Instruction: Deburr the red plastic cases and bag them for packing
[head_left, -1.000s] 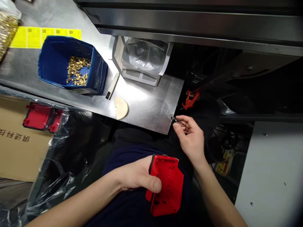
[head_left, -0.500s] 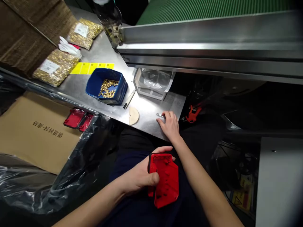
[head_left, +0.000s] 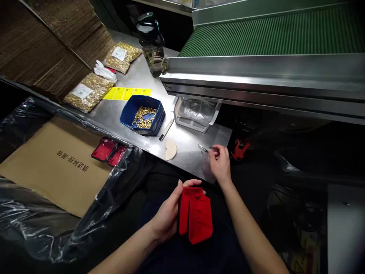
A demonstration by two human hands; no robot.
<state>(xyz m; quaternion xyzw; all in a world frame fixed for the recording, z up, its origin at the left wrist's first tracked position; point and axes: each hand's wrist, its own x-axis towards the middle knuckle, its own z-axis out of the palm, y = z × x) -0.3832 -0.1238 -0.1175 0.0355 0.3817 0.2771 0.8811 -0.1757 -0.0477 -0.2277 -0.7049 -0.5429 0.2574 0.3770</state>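
Over my lap, my left hand (head_left: 168,211) is closed round the side of a red plastic housing (head_left: 200,217), an open shell with a dark edge and a long slot. Its thumb lies along the upper left edge, and some fingers are hidden behind the shell. At the right end of the metal bench, my right hand (head_left: 221,163) pinches a thin silver metal tool (head_left: 203,148) just over the surface. The tool's exact kind is too small to make out. To its left lies a round beige disc (head_left: 170,149) with a straight-cut side.
A blue bin (head_left: 159,121) holds small brass-coloured parts, with a white-handled pen-like tool (head_left: 166,130) beside it. Behind are a grey tray (head_left: 190,125), bags of brass parts (head_left: 88,91) and a dark bottle (head_left: 151,45). A green conveyor (head_left: 256,40) runs behind; red housings (head_left: 105,149) lie on cardboard at left.
My right hand has lifted the silver tool slightly from the bench. My left thumb has moved from the shell's inside to its edge, and the housing has turned more upright. The camera view has shifted.
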